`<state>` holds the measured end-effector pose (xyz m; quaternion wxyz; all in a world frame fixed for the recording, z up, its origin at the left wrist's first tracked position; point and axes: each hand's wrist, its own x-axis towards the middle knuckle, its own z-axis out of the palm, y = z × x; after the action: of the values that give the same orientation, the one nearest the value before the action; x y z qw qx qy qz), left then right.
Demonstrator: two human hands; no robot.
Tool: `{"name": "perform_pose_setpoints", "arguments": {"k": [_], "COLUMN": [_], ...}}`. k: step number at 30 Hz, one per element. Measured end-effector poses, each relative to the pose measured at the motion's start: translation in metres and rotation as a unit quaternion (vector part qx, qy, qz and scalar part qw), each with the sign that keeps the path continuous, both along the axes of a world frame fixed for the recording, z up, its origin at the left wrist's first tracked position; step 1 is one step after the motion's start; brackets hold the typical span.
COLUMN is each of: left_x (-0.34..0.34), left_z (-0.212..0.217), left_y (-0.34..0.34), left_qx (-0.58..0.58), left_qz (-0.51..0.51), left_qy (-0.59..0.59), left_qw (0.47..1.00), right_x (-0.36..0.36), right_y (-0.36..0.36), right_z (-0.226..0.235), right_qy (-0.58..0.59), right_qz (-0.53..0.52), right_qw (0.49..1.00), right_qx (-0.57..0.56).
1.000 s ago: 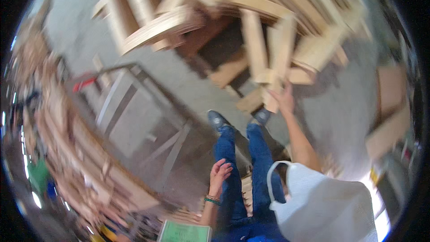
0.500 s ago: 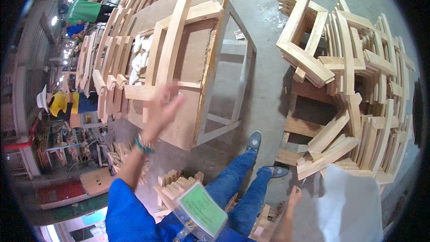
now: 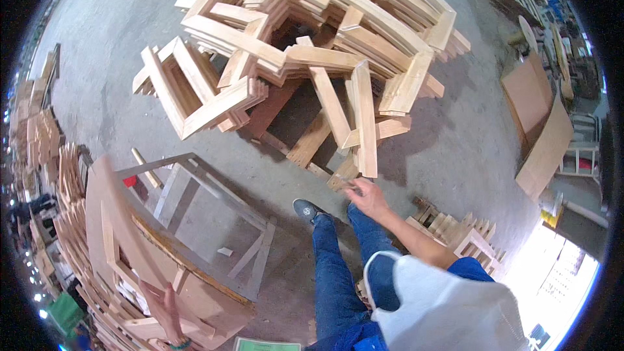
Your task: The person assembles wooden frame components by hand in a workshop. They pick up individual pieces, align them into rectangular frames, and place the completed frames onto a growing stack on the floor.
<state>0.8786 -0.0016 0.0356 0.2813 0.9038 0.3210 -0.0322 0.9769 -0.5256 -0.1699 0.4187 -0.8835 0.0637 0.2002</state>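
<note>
The short pale wooden slat lies at the near foot of the big heap, on the grey concrete floor, just ahead of the person's blue-trousered legs. The right hand reaches forward to it, fingers stretched and loosely spread, the fingertips touching or nearly touching the slat's near end; its grip is not closed round the wood, and whether it has any real hold cannot be told. A longer pale wooden board stands on end against the heap right beside the slat.

The left hand is low at the left, palm flat and fingers open against the reddish-brown plywood panel frame that leans at the person's left side; it presses on the panel rather than clasping it. A green band shows at that wrist.

Beyond the slat rises the large jumbled heap of pale wooden frame pieces, stacked crosswise. A dark shoe is planted on the floor near the slat. A white cloth bag hangs at the person's right side. To its right stands a small stack of short wooden blocks. Flat brown boards lie well apart at the right.
</note>
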Motion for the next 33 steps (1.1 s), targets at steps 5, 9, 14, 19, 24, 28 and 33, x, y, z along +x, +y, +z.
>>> {"name": "perform_pose_setpoints", "arguments": {"k": [5, 9, 14, 19, 24, 28, 33], "left_x": [0.078, 0.148, 0.204, 0.217, 0.217, 0.212, 0.22], "left_z": [0.041, 0.001, -0.073, -0.11, -0.096, -0.085, -0.071], "left_y": [-0.098, -0.182, -0.28, -0.345, -0.357, -0.358, -0.35], "left_qx": [0.18, 0.189, 0.103, 0.088, 0.074, 0.078, -0.096], "left_qz": [-0.335, -0.593, -0.731, -0.737, -0.722, -0.693, -0.608], "left_qy": [0.094, 0.081, -0.04, -0.04, -0.015, -0.029, 0.079], "left_qw": [0.92, 0.779, 0.673, 0.669, 0.688, 0.717, 0.784], "right_x": [0.062, 0.063, 0.018, 0.002, 0.01, 0.028, 0.063], "right_y": [0.063, 0.036, -0.028, -0.068, -0.09, -0.103, -0.214], "right_z": [0.145, 0.166, 0.114, 0.081, 0.084, 0.099, 0.16], "right_qy": [-0.265, -0.251, -0.065, -0.137, -0.169, -0.164, -0.266], "right_qz": [0.156, 0.286, 0.328, 0.2, 0.191, 0.221, -0.079], "right_qw": [0.951, 0.922, 0.931, 0.951, 0.957, 0.956, 0.956], "right_qx": [0.016, -0.069, -0.15, -0.195, -0.139, -0.098, -0.09]}}
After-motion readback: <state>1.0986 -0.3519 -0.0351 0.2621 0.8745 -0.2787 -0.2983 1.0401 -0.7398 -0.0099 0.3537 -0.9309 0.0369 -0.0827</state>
